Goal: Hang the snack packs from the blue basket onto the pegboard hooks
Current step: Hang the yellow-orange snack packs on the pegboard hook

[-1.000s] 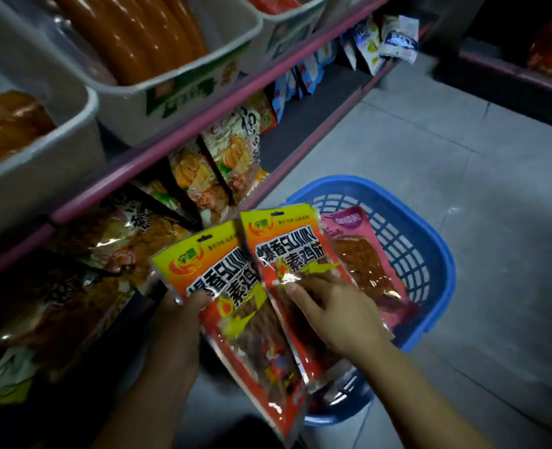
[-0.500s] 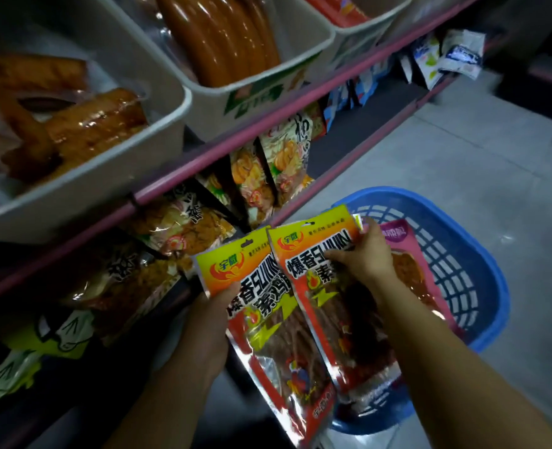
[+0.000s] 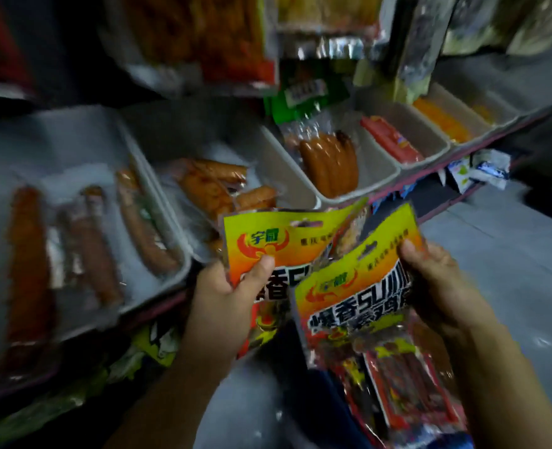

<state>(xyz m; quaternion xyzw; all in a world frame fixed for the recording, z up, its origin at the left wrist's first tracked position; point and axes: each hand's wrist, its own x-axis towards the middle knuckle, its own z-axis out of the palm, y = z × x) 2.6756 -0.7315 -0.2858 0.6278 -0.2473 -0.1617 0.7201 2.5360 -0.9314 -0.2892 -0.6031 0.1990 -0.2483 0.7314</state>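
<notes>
Dim shop shelf (image 3: 158,306) behind, lined with grey trays (image 3: 378,176) of sausages (image 3: 329,163); blurred. Left hand (image 3: 226,296) pinching one yellow snack pack (image 3: 287,238) by its top, thumb on front; right hand (image 3: 436,280) gripping a second pack (image 3: 358,306) at its upper edge, overlapping the first.

Dim light here, and the view is blurred. A shelf with a pink front edge (image 3: 481,189) runs across, carrying a row of pale trays (image 3: 378,176) of packed sausages (image 3: 331,165), with more packets hanging above (image 3: 203,37). Down to the right lies a grey tiled floor (image 3: 501,247), with small packets (image 3: 481,168) under the shelf's far end.
</notes>
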